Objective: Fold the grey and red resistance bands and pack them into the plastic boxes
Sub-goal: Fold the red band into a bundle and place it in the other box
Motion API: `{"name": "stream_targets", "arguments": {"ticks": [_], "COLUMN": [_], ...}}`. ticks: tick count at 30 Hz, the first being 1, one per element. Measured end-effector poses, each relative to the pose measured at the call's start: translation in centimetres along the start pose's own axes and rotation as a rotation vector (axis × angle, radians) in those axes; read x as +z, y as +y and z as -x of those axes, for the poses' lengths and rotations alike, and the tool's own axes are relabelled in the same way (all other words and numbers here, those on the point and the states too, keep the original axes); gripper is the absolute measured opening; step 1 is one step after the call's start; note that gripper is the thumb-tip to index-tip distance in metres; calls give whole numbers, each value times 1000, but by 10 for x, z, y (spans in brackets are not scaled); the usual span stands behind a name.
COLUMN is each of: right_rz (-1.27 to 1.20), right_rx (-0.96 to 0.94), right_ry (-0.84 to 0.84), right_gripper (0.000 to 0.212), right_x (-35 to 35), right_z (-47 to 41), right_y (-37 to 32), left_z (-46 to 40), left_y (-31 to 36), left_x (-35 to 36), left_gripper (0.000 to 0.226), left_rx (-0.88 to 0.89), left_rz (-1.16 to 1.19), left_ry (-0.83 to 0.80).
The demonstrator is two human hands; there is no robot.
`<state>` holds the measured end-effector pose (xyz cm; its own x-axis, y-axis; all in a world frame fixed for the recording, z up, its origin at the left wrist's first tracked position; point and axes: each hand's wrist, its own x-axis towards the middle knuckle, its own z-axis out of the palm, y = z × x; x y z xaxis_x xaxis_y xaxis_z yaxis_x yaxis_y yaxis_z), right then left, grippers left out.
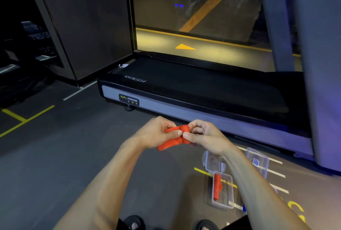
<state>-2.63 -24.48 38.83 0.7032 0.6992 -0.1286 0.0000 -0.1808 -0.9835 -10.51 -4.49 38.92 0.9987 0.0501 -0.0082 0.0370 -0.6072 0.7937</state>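
Two dark sandals show at the bottom, on the grey floor. Just past them, to the right, a clear plastic box lies open on the floor with a folded red band inside. Its clear lid is flipped up behind it. Another clear box with a blue sticker sits right of the open one. Above the open box, the left hand and the right hand both pinch a red rubber band, thumbs almost touching. Past the hands stands a black treadmill.
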Motion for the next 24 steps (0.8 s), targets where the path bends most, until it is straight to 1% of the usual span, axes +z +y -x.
{"name": "stream_targets", "arguments": {"ticks": [5,8,10,12,15,17,22,24], "right_rz": [-32,-58,-69,-80,-88,-97,-59,-53], "right_rx": [-13,0,5,3,8,15,2,-9], "right_ry": [34,23,11,1,5,12,55,50], "right_gripper": [25,33,33,35,44,42,28,34], "right_x": [3,3,4,4,4,4,10,11], "right_z": [0,-1,0,0,0,1,3,4], "right_y": [-1,0,1,1,-1,-1,-3,-4], "left_z": [1,2,2,3,3,3,0,-1], "left_y": [1,0,1,3,6,8,4,2], "left_x": [0,0,-1,-1,-2,-1,1,0], "left_gripper": [25,27,25,23,20,18,21,20], "left_rx": [20,33,48,61,78,82,88,79], "left_rz": [96,141,155,155,162,175,163,153], "left_ry": [-8,-46,-64,-69,-61,-57,-31,-23]}}
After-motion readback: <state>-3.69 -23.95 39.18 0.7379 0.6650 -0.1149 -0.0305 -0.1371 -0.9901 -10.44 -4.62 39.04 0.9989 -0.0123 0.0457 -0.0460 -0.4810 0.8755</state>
